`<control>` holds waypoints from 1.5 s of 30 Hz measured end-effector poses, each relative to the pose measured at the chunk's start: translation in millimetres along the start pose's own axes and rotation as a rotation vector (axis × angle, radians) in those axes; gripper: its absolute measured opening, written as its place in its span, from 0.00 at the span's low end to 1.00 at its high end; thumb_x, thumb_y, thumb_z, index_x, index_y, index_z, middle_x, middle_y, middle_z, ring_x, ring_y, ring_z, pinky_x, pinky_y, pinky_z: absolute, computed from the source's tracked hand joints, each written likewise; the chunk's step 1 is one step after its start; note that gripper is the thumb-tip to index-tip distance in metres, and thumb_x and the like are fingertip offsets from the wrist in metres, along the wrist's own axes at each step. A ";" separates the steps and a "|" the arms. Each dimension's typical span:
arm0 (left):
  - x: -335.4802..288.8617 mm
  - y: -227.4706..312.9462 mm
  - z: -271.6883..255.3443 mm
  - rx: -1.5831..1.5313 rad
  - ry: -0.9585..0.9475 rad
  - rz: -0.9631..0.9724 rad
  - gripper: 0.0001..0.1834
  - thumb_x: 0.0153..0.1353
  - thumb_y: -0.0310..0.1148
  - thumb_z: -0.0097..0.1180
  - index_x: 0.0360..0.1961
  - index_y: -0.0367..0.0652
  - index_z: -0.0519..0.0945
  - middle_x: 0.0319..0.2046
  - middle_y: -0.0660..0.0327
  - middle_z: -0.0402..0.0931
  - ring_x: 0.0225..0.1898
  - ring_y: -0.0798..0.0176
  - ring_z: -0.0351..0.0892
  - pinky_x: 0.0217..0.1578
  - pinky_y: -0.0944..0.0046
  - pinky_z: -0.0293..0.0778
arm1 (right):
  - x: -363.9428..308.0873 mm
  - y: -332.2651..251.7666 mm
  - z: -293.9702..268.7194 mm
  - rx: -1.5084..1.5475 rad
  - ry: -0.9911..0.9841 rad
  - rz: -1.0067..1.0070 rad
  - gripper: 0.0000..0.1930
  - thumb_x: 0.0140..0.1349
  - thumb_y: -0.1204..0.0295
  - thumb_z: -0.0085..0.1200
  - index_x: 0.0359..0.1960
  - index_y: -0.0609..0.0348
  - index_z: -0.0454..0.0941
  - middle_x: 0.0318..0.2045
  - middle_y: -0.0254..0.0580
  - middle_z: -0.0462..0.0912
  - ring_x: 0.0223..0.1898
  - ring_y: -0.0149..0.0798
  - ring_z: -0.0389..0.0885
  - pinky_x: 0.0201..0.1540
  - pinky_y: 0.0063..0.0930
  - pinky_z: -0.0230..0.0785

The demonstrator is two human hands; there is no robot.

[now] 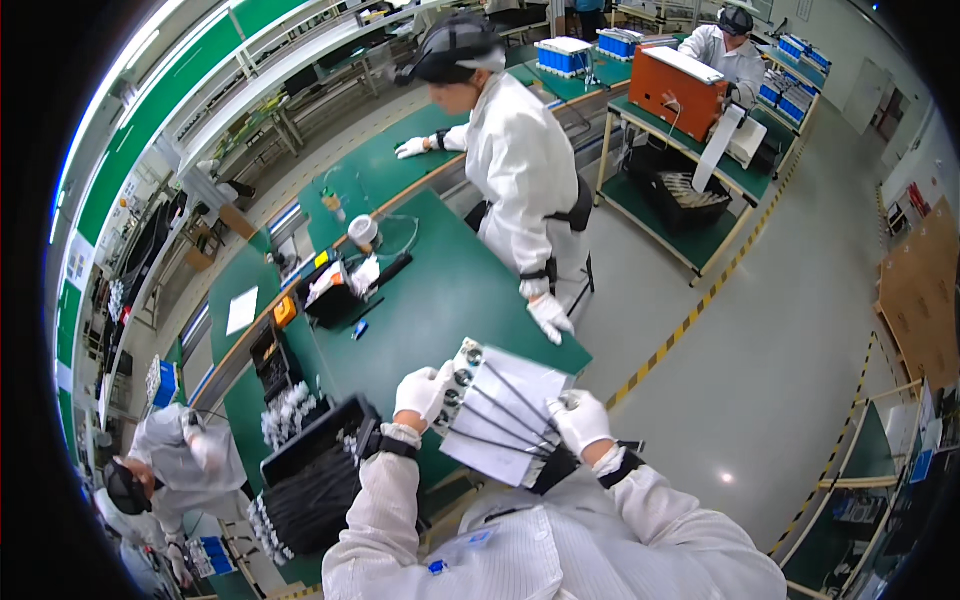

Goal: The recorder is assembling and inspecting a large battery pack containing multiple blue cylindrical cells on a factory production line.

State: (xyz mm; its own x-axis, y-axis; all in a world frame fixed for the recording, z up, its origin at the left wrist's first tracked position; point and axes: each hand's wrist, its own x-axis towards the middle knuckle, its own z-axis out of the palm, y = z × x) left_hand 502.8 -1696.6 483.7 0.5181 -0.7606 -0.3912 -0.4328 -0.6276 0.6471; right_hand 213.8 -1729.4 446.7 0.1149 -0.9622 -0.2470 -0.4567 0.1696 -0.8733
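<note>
Far left, a black bin [312, 434] full of black cables [310, 515]. Next, my gloved left hand [425, 392] is gripping the strip [463, 367] along a white panel [535, 375], by the green table's [440, 280] corner. Right hand [580, 422] is curled at the panel's other edge, can't tell what it's pinching, tbh.
</note>
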 end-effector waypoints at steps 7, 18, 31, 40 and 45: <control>97.6 -13.6 -6.8 0.248 0.063 -0.114 0.36 0.65 0.66 0.47 0.36 0.41 0.89 0.36 0.48 0.86 0.45 0.45 0.85 0.49 0.55 0.77 | 82.3 -26.7 46.5 -0.091 -0.234 0.121 0.30 0.59 0.49 0.65 0.49 0.67 0.82 0.44 0.55 0.87 0.47 0.51 0.87 0.51 0.38 0.76; 215.3 -9.6 -43.5 0.243 0.152 -0.153 0.41 0.63 0.70 0.45 0.43 0.39 0.88 0.42 0.46 0.86 0.49 0.45 0.84 0.54 0.57 0.75 | 170.7 -65.5 114.4 -0.046 -0.263 0.104 0.29 0.58 0.45 0.63 0.46 0.61 0.84 0.41 0.55 0.87 0.48 0.55 0.86 0.50 0.41 0.76; 72.4 5.6 -31.9 -0.219 0.693 -0.003 0.26 0.68 0.43 0.61 0.56 0.30 0.78 0.53 0.45 0.81 0.56 0.50 0.80 0.58 0.56 0.73 | 189.9 -63.9 65.1 -0.234 -0.299 -0.165 0.40 0.59 0.50 0.63 0.65 0.69 0.69 0.53 0.62 0.80 0.52 0.55 0.82 0.56 0.42 0.73; -170.3 61.8 68.6 -0.386 0.282 0.338 0.16 0.63 0.29 0.66 0.50 0.34 0.83 0.45 0.54 0.84 0.44 0.62 0.85 0.48 0.64 0.79 | 92.9 -60.3 55.9 0.129 -0.480 -0.433 0.25 0.63 0.59 0.64 0.54 0.66 0.78 0.41 0.51 0.86 0.42 0.44 0.86 0.48 0.35 0.77; -282.8 29.4 105.4 -0.494 0.250 0.195 0.13 0.62 0.31 0.66 0.47 0.39 0.86 0.42 0.55 0.85 0.42 0.62 0.86 0.45 0.65 0.81 | -5.0 -51.8 55.7 0.019 -0.838 -0.448 0.23 0.66 0.61 0.62 0.56 0.66 0.78 0.43 0.54 0.87 0.45 0.44 0.86 0.50 0.32 0.77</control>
State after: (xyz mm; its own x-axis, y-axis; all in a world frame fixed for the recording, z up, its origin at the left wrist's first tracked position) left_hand 265.8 -1517.5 544.4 0.6475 -0.7545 -0.1072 -0.1736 -0.2830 0.9433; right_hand 286.0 -1721.5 469.8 0.8748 -0.4737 -0.1015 -0.2028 -0.1677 -0.9648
